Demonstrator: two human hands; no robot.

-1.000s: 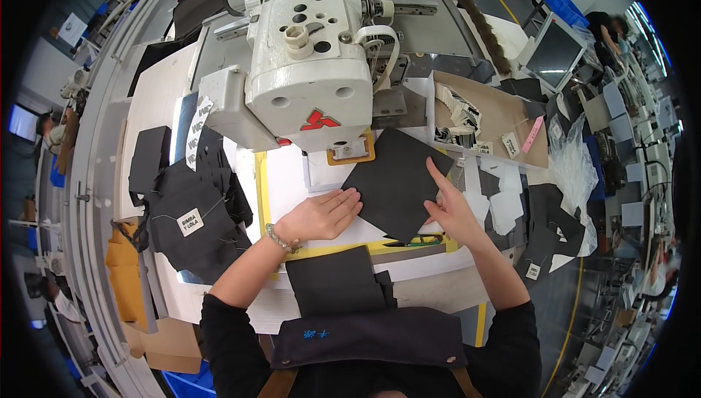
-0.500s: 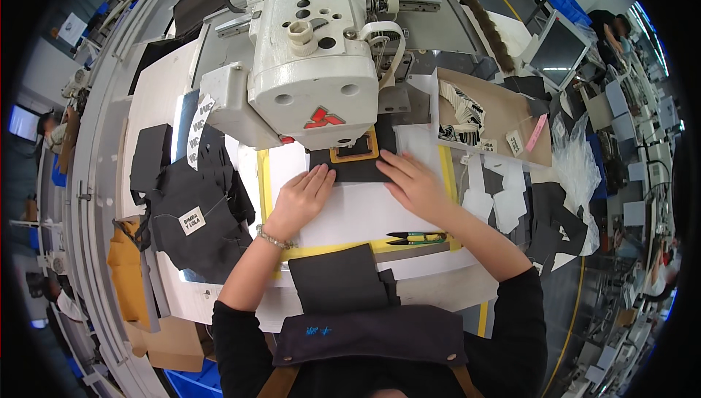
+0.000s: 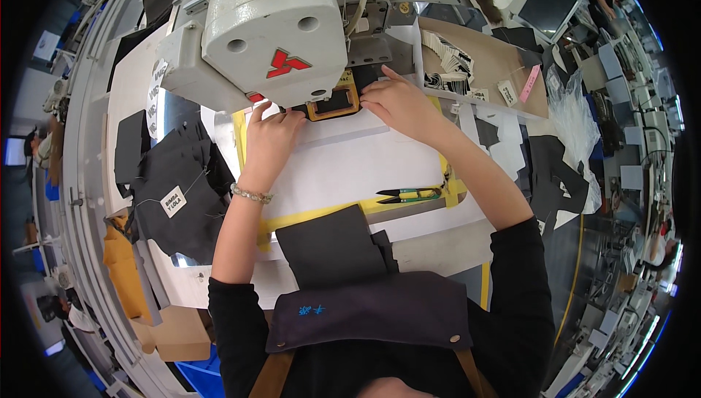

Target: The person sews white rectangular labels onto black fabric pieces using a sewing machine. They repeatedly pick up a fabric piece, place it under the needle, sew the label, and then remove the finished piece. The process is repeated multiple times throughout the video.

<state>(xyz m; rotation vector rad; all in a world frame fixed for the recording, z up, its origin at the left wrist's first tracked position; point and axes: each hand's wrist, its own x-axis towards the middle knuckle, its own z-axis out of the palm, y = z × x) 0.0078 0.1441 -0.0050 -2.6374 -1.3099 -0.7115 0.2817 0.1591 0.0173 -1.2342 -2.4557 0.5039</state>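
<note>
My left hand reaches to the near left of the yellow presser frame under the white sewing machine, its fingertips at a black piece that lies mostly hidden there. My right hand rests at the frame's right with fingers apart on the piece. Both hands are open. A white sheet edged with yellow tape lies below them, with green-and-black thread snips at its near right. Stacked black pieces sit at the table's near edge.
A dark pile with labels lies left. To the right are a cardboard tray of labels, paper scraps, black offcuts, crumpled plastic and a monitor. A co-worker is at the far right.
The black piece has gone from the middle of the sheet to beneath the machine's frame. Both my hands have moved forward with it to either side of the frame, and my view has shifted.
</note>
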